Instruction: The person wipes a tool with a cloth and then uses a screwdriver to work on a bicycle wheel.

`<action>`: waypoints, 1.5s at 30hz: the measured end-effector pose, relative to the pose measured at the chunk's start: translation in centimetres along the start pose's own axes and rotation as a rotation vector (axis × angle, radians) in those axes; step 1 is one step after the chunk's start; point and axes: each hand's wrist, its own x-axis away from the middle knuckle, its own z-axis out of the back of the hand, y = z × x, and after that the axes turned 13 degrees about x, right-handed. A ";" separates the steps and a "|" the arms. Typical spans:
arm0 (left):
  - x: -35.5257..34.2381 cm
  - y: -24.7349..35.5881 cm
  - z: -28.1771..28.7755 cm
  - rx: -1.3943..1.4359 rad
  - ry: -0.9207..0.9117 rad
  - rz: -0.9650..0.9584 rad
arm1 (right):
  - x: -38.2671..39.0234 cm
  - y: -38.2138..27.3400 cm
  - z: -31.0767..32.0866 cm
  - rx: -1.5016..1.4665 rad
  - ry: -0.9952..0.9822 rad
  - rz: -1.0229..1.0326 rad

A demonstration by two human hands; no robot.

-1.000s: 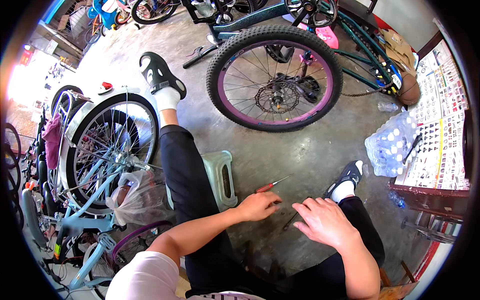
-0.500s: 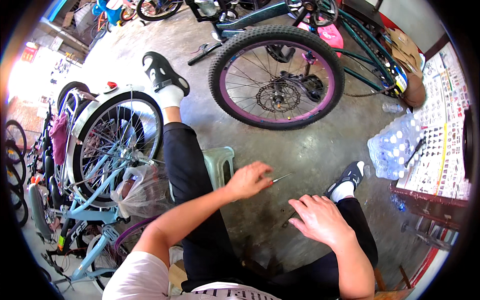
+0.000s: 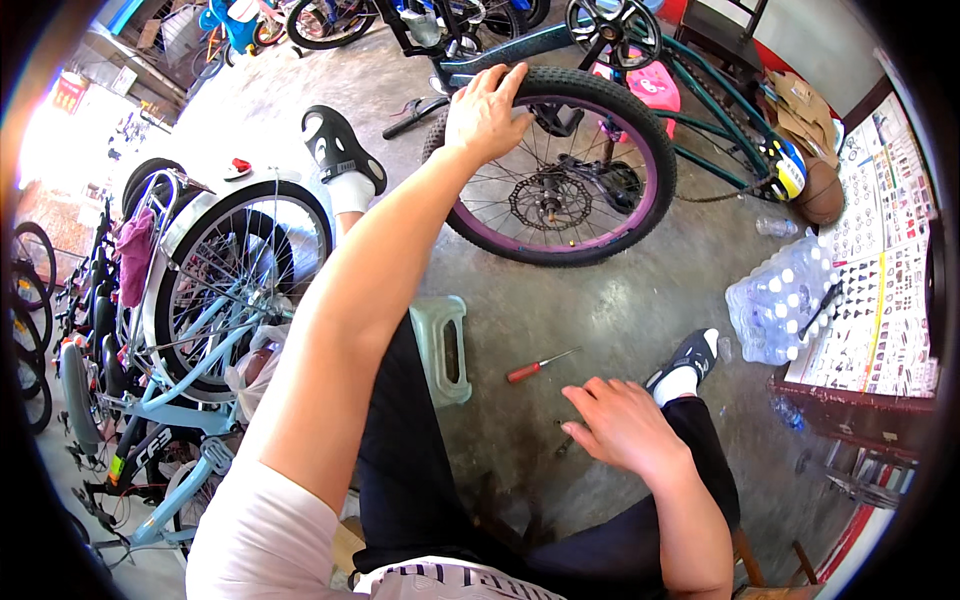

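Note:
A bicycle wheel (image 3: 660, 190) with a black knobby tyre, purple rim and disc rotor lies ahead of me, tilted. My left hand (image 3: 487, 115) is at its upper left edge, fingers over the tyre and thumb toward the rim side. Part of the tyre is hidden under that hand. A red-handled screwdriver (image 3: 525, 373) lies on the floor between my feet. My right hand (image 3: 622, 425) hovers over the floor near my right knee, fingers stretched and holding nothing. A dark small tool (image 3: 565, 447), partly hidden, lies beside it.
A pale green plastic stool (image 3: 440, 350) stands by my left leg. A light blue bicycle (image 3: 200, 360) fills the left side. Wrapped water bottles (image 3: 780, 300) and a paper-covered table (image 3: 870, 340) are at the right. A teal bicycle frame (image 3: 720, 150) stands behind the wheel.
My left hand has let go of the screwdriver, which now lies on the floor. That arm has reached forward to the wheel's tyre. My right hand has hardly moved.

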 end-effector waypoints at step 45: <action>18.7 24.5 4.3 0.158 -0.286 -0.206 | 1.2 2.6 0.7 0.149 0.673 -0.289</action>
